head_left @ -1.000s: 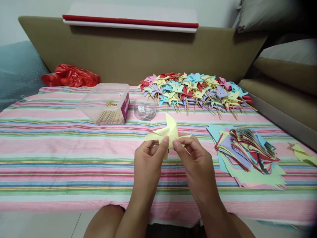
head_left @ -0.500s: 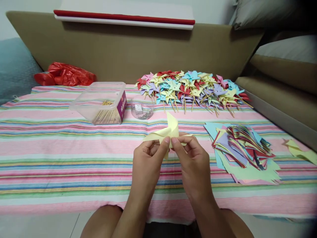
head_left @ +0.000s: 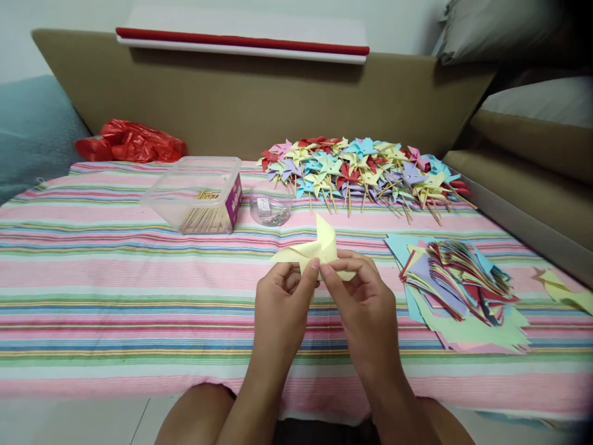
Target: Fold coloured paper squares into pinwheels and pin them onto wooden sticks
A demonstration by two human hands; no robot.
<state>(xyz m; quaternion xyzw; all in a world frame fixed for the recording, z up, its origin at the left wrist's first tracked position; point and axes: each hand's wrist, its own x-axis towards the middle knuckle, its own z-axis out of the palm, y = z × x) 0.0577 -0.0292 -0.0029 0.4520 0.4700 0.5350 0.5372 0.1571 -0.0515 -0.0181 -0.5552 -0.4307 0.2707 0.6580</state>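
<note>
Both my hands hold a pale yellow paper pinwheel [head_left: 314,248] above the striped tablecloth [head_left: 115,296]. My left hand [head_left: 282,306] pinches its centre between thumb and fingers. My right hand [head_left: 359,303] pinches it from the right, the two thumbs touching at the middle. One yellow flap stands up, another points left. Nothing shows whether a pin or stick is in the paper.
A heap of finished coloured pinwheels on sticks [head_left: 365,170] lies at the back. A stack of cut coloured paper [head_left: 458,287] lies to the right. A clear box of wooden sticks [head_left: 199,194] and a small clear pin container [head_left: 271,209] stand left of centre. A red bag [head_left: 134,142] sits far left.
My thumbs have closed together on the pinwheel's centre, and the folded flaps sit a little lower and flatter. The head camera has shifted slightly.
</note>
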